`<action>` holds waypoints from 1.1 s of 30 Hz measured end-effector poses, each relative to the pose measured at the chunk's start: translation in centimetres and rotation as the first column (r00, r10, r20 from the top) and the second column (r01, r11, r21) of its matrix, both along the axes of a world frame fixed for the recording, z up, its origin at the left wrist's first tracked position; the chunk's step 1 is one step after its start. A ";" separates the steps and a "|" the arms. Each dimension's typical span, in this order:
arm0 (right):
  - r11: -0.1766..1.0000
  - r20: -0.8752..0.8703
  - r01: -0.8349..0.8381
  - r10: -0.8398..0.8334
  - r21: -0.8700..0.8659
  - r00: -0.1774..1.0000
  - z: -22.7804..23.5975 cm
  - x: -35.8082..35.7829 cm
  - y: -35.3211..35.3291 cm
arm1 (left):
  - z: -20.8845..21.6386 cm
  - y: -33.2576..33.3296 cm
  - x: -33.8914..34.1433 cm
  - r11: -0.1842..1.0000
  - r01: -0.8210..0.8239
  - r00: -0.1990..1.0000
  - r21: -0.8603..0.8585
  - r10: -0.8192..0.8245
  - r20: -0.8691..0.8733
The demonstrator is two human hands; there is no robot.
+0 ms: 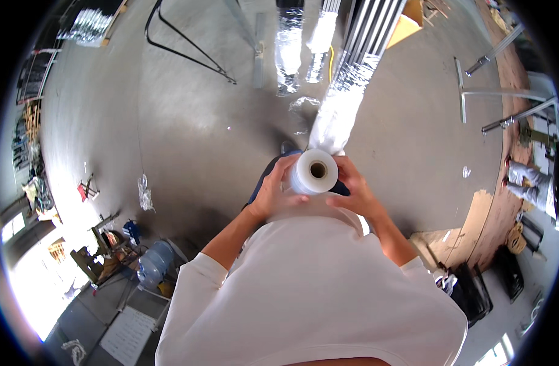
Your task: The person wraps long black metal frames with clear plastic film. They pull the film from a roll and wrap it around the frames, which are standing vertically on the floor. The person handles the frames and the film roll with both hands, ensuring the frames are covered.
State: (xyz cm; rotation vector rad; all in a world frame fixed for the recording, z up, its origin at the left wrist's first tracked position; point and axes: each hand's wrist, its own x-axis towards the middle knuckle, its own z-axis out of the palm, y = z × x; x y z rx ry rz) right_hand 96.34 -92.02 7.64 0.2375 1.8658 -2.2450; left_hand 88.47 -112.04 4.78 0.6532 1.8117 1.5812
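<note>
A roll of clear stretch film (303, 179) stands on end in front of my body, the hole of its brown cardboard core facing up. My left hand (272, 192) is closed round the left side of the roll. From the right, my right hand (357, 194) grips it too, fingers curled over the far edge. Just beyond the roll, the near end of a long bundle of metal bars (340, 113) is wrapped in shiny film. Whether film runs from the roll to this bundle cannot be made out.
Two more film-wrapped bundles (289, 52) lie beyond, beside a scrap of loose film (304, 113). A black metal frame (188, 46) is at far left. Metal stands (499, 93) and another person (529, 183) are at right. A large water bottle (155, 265) sits at lower left.
</note>
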 end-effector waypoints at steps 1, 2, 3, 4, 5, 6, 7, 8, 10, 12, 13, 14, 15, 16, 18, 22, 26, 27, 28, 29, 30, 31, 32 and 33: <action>0.993 -0.002 0.076 -0.076 0.087 0.997 0.1 0.2 -1.3 | 0.1 0.1 -0.2 0.999 0.036 0.999 -0.014 -0.037 -0.019; 0.975 -0.019 0.147 -0.146 0.168 0.989 -0.2 0.3 -2.1 | 0.3 0.4 -0.2 0.998 0.055 0.998 -0.032 -0.056 -0.028; 0.968 -0.033 0.211 -0.209 0.136 0.977 -0.8 0.5 -2.8 | 0.7 0.7 -0.2 0.996 0.074 0.996 -0.050 -0.075 -0.038; 0.958 -0.044 0.268 -0.265 0.102 0.963 -1.6 0.5 -3.5 | 1.0 0.9 -0.1 0.994 0.085 0.995 -0.070 -0.088 -0.047; 0.943 -0.055 0.326 -0.323 0.067 0.945 -2.2 0.7 -3.8 | 1.1 0.8 -0.9 0.980 0.176 0.975 -0.095 -0.187 -0.122; 0.928 -0.040 0.361 -0.358 0.098 0.933 -2.4 1.2 -3.8 | 1.0 0.5 -2.6 0.956 0.264 0.939 -0.125 -0.285 -0.193; 0.910 -0.025 0.392 -0.392 0.133 0.920 -2.6 1.7 -3.9 | 0.9 1.1 -4.0 0.949 0.257 0.921 -0.182 -0.298 -0.252; 0.891 -0.013 0.421 -0.425 0.168 0.905 -2.7 2.0 -3.9 | 0.7 1.7 -5.3 0.940 0.246 0.898 -0.238 -0.313 -0.307; 0.863 -0.053 0.456 -0.456 0.217 0.888 -2.4 2.3 -3.8 | 0.4 6.0 -7.6 0.998 -0.033 0.918 0.060 0.054 -0.392; 0.857 -0.033 0.471 -0.475 0.210 0.879 -1.6 2.2 -4.0 | 0.3 10.5 -7.7 0.984 -0.142 0.990 0.109 0.141 0.017; 0.847 -0.023 0.483 -0.491 0.222 0.871 -0.9 2.0 -3.9 | 0.0 11.8 -8.8 0.996 -0.032 0.989 0.082 0.019 0.145; 0.833 -0.026 0.505 -0.513 0.225 0.858 -0.9 2.3 -3.6 | -0.1 12.5 -9.4 0.994 0.081 0.957 0.068 -0.096 0.273; 0.819 -0.030 0.526 -0.534 0.228 0.845 -0.9 2.9 -2.8 | -0.1 12.4 -9.5 0.992 0.104 0.945 0.074 -0.121 0.304; 0.806 -0.028 0.545 -0.555 0.231 0.832 -1.1 3.5 -2.0 | -0.4 12.0 -9.9 0.989 0.126 0.929 0.078 -0.146 0.340; 0.767 -0.023 0.605 -0.616 0.214 0.788 -1.3 5.0 1.1 | -0.6 11.6 -10.1 0.984 0.151 0.910 0.092 -0.175 0.375; 0.816 0.027 0.569 -0.574 0.100 0.818 -6.0 2.8 8.9 | 0.5 11.2 -9.9 0.977 0.207 0.933 0.058 -0.215 0.289; 0.942 -0.092 0.334 -0.329 0.042 0.940 -13.2 -5.5 10.1 | 1.6 11.5 -9.1 0.956 0.261 0.917 0.132 -0.288 0.274; 0.955 -0.070 0.246 -0.260 -0.168 0.963 -18.1 -7.2 9.7 | 1.8 11.7 -9.0 0.945 0.316 0.907 0.090 -0.328 0.264; 0.893 0.129 0.381 -0.360 -0.238 0.924 -22.8 -8.4 8.0 | 2.0 11.8 -8.7 0.950 0.303 0.921 0.070 -0.311 0.234; 0.891 0.228 0.172 -0.079 -0.421 0.970 -16.5 -10.2 6.1 | 1.5 11.0 -8.4 0.968 0.248 0.944 0.046 -0.253 0.211; 0.879 0.194 0.148 -0.064 -0.453 0.979 -16.9 -10.9 4.6 | 0.9 10.1 -8.4 0.981 0.195 0.963 0.023 -0.196 0.185; 0.867 0.163 0.145 -0.075 -0.477 0.984 -17.2 -11.1 3.8 | 0.3 9.6 -8.7 0.975 0.223 0.971 -0.010 -0.221 0.087; 0.854 0.132 0.143 -0.088 -0.501 0.987 -17.6 -11.4 3.1 | -0.1 9.3 -8.8 0.965 0.193 0.963 -0.176 -0.220 -0.155; 0.840 0.101 0.140 -0.102 -0.525 0.990 -17.9 -11.6 2.4 | -0.4 9.1 -8.8 0.937 0.121 0.890 -0.327 -0.249 -0.383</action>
